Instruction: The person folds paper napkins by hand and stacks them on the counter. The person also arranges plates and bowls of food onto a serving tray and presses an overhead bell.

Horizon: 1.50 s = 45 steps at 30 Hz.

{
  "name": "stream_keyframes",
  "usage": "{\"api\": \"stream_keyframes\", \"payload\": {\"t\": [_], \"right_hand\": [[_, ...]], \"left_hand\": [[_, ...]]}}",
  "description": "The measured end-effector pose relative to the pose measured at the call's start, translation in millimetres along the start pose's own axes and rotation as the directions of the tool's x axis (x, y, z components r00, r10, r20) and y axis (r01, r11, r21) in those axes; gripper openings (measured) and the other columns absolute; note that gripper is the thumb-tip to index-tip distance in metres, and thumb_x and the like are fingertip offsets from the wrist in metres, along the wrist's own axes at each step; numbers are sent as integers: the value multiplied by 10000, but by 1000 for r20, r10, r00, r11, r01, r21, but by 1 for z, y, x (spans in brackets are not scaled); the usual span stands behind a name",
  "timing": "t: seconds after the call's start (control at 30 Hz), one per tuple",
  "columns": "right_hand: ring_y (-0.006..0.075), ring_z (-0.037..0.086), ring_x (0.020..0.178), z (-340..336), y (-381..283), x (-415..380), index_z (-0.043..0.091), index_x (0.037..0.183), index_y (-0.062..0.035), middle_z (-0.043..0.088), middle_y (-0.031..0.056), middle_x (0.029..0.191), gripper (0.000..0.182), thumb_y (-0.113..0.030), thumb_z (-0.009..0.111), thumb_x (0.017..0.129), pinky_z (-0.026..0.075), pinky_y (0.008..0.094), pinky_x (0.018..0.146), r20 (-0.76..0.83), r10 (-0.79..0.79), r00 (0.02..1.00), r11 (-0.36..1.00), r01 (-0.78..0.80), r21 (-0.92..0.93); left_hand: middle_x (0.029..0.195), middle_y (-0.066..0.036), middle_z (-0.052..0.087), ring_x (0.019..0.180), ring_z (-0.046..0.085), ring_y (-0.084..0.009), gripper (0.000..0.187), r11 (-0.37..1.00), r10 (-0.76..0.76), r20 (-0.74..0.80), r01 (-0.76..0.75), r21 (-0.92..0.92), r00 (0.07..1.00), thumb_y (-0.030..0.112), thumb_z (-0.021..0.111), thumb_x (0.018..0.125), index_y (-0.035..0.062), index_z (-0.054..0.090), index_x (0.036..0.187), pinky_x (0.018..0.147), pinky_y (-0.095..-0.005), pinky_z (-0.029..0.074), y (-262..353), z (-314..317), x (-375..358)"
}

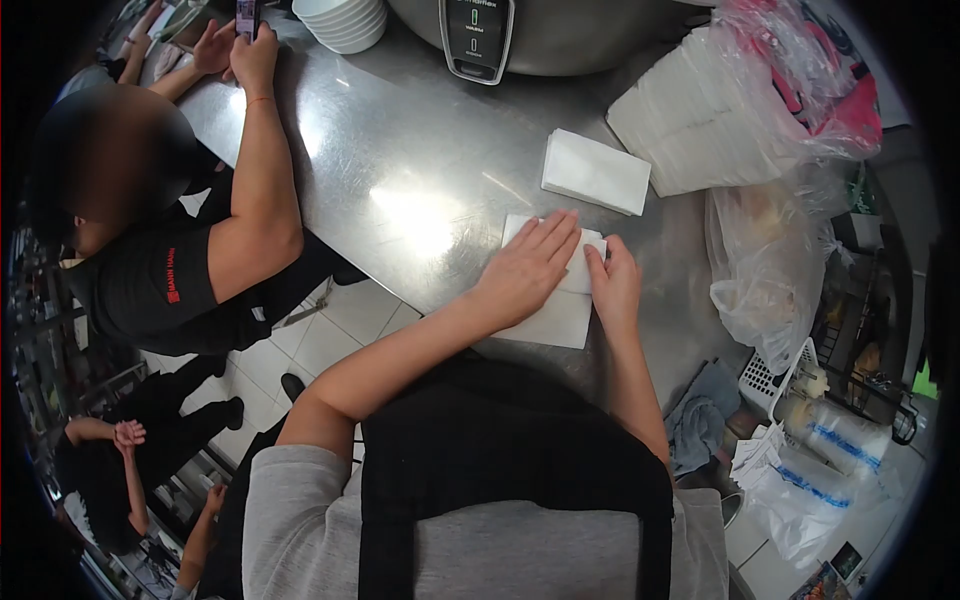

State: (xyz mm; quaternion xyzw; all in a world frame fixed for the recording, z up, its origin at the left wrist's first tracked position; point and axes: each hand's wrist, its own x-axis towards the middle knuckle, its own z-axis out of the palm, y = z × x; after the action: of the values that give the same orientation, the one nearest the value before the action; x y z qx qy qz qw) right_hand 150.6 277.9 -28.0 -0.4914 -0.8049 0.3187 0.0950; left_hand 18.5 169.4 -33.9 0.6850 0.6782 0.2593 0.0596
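White napkins (560,322) lie on the steel table in front of me, with a folded part on top. My left hand (530,268) rests flat on them, fingers stretched out toward the upper right. At their right edge my right hand (612,280) pinches the folded part between thumb and fingers. Just beyond my hands is a neat stack of folded white napkins (596,172).
A large cooker (475,40) and stacked white bowls (342,22) stand at the back. Many napkins (695,115) and plastic bags (765,270) are on the right, near a grey cloth (703,415). A co-worker holding a phone (247,18) leans at the left table edge.
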Motion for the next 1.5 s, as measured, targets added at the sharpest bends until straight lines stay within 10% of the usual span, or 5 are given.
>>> {"api": "stream_keyframes", "payload": {"t": [0.8,1.0,1.3,1.4,1.5], "right_hand": [[206,562,1063,-2,22,-45,619,1042,-42,621,63,1124,332,-1,606,713,379,396,898,-67,-733,677,669,700,-251],[210,585,982,-17,-14,-62,633,939,-56,656,46,1012,266,18,623,683,379,383,862,-208,-763,612,644,748,-162],[177,585,995,-23,30,-32,594,1072,-32,649,67,1035,223,-42,563,851,448,347,821,-307,-161,938,781,311,541],[148,602,924,-51,-1,-9,377,1295,-8,647,117,971,484,-6,564,848,482,297,802,239,-24,971,14,-239,971],[149,622,803,-51,-6,25,416,1251,8,653,89,890,472,33,590,813,496,264,738,-69,-86,994,469,101,877]], "left_hand": [[1394,-149,393,1258,421,-266,646,982,-136,202,159,-102,970,289,558,887,45,272,1413,1023,-460,342,-23,-44,-91],[1242,-169,515,977,612,-227,608,-570,-382,618,351,-743,687,107,572,879,26,257,1393,825,-316,536,-1,-50,-61],[1196,-140,541,987,600,-193,757,-93,-583,290,293,-952,759,-58,533,834,110,142,1460,818,-335,530,25,-57,-13],[1131,-140,583,927,617,-184,760,-2,-550,231,275,-961,803,-54,537,838,123,143,1463,802,-320,509,20,-48,13],[1040,-130,620,850,617,-155,757,162,-542,134,260,-952,829,-31,576,827,100,169,1452,728,-286,494,-4,-34,46]]}}
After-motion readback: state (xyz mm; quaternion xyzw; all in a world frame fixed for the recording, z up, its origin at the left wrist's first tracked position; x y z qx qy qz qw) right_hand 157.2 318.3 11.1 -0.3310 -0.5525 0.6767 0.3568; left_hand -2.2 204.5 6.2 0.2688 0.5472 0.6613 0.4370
